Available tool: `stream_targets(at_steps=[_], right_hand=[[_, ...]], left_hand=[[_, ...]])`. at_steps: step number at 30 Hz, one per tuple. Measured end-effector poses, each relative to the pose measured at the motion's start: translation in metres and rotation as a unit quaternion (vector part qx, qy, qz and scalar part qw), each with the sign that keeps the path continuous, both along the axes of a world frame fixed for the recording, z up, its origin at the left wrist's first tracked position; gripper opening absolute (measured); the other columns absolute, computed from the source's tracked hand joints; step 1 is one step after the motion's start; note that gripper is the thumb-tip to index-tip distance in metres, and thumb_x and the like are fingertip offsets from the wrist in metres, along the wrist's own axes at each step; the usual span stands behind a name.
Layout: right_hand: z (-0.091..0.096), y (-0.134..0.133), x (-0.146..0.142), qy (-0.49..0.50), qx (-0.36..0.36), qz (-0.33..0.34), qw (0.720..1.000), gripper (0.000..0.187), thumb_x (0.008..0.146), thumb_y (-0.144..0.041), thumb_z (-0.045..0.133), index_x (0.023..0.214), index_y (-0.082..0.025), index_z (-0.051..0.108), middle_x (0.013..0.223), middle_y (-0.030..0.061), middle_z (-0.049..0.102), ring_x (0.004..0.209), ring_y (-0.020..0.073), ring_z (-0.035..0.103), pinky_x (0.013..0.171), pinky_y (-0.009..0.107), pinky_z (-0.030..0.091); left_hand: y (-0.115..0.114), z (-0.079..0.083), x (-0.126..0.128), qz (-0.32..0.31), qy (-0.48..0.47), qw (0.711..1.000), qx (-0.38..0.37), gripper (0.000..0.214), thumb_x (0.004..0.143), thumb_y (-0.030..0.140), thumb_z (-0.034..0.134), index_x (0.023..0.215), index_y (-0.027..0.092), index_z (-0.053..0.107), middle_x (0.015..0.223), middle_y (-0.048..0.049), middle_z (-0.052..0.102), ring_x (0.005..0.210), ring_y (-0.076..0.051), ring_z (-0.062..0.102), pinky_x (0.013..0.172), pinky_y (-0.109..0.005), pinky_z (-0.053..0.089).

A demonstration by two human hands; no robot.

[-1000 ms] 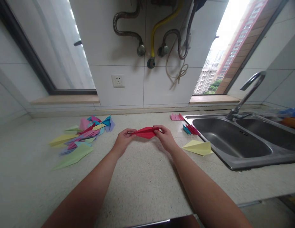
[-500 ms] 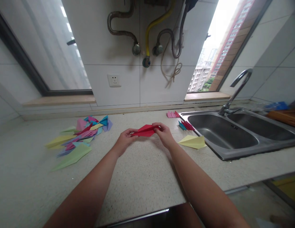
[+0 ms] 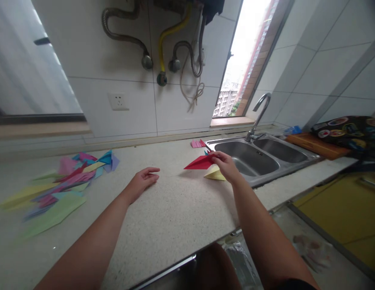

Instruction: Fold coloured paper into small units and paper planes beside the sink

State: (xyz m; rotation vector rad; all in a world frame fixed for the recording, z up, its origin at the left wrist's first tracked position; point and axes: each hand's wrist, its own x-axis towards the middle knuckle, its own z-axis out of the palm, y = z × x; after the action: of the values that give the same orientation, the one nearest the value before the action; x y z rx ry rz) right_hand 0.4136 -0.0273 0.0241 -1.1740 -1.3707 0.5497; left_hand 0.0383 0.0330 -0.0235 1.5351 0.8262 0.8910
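Note:
Pinched in my right hand (image 3: 225,164) is a red paper plane (image 3: 199,163), its nose pointing left above the countertop. Below and partly behind it lies a yellow paper plane (image 3: 215,174). Some folded red and blue paper, mostly covered by my right hand and the red plane, shows by the sink edge. Farther back sit small pink folded papers (image 3: 197,143). My left hand (image 3: 142,182) is over the middle of the counter, fingers apart and holding nothing. To its left spreads a heap of paper planes (image 3: 71,177) in many colours.
A double steel sink (image 3: 250,161) with a faucet (image 3: 261,110) is set into the counter (image 3: 172,217) at right. Beyond it are a wooden board (image 3: 311,147) and a dark patterned bag (image 3: 350,131). Pipes (image 3: 163,44) and a socket (image 3: 118,101) are on the wall.
My left hand has let go of the red paper plane. My right hand has carried it right, over the yellow plane. The view has turned to the right.

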Motion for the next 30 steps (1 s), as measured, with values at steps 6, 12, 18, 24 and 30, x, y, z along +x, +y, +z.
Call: stream_targets(at_steps=[6,12,18,24,30], right_hand=[[-0.007,-0.015,0.070,0.051,-0.034,-0.062,0.996,0.014,0.075,-0.028,0.065,0.087,-0.021,0.069,0.076,0.0011,0.068,0.067,0.0155,0.060,0.067,0.030,0.049],[-0.019,-0.014,0.094,0.005,-0.069,-0.088,0.994,0.015,0.073,-0.028,0.059,0.080,-0.019,0.069,0.071,0.0011,0.065,0.064,0.0141,0.056,0.061,0.027,0.044],[-0.030,-0.015,0.096,-0.035,-0.088,-0.094,0.991,0.018,0.074,-0.027,0.053,0.080,-0.019,0.068,0.070,0.0007,0.063,0.062,0.0141,0.053,0.058,0.027,0.042],[-0.033,-0.015,0.097,-0.046,-0.070,-0.108,0.991,0.018,0.074,-0.027,0.053,0.079,-0.019,0.068,0.072,0.0008,0.065,0.065,0.0155,0.055,0.063,0.028,0.043],[-0.039,-0.014,0.101,-0.048,-0.070,-0.103,0.991,0.019,0.073,-0.026,0.055,0.082,-0.020,0.070,0.080,0.0016,0.068,0.075,0.0184,0.059,0.074,0.030,0.046]], left_hand=[[-0.001,0.001,0.000,-0.003,0.015,1.000,-0.004,0.046,0.078,0.043,0.070,0.117,0.020,0.066,0.099,-0.0077,0.068,0.088,-0.018,0.063,0.088,-0.036,0.047],[0.003,-0.002,-0.001,-0.001,0.030,0.999,-0.013,0.043,0.080,0.044,0.068,0.117,0.022,0.066,0.110,-0.0089,0.067,0.097,-0.020,0.062,0.092,-0.036,0.046],[0.006,-0.008,-0.002,-0.002,0.021,1.000,-0.022,0.042,0.081,0.043,0.067,0.117,0.022,0.067,0.110,-0.0096,0.068,0.100,-0.021,0.062,0.094,-0.037,0.046],[0.008,-0.009,-0.002,0.007,0.016,0.999,-0.028,0.042,0.080,0.044,0.068,0.116,0.021,0.068,0.108,-0.0102,0.069,0.101,-0.022,0.063,0.094,-0.039,0.047],[0.009,-0.011,-0.002,0.005,0.006,0.999,-0.039,0.041,0.080,0.042,0.069,0.115,0.021,0.068,0.110,-0.0100,0.068,0.102,-0.022,0.062,0.093,-0.038,0.047]])
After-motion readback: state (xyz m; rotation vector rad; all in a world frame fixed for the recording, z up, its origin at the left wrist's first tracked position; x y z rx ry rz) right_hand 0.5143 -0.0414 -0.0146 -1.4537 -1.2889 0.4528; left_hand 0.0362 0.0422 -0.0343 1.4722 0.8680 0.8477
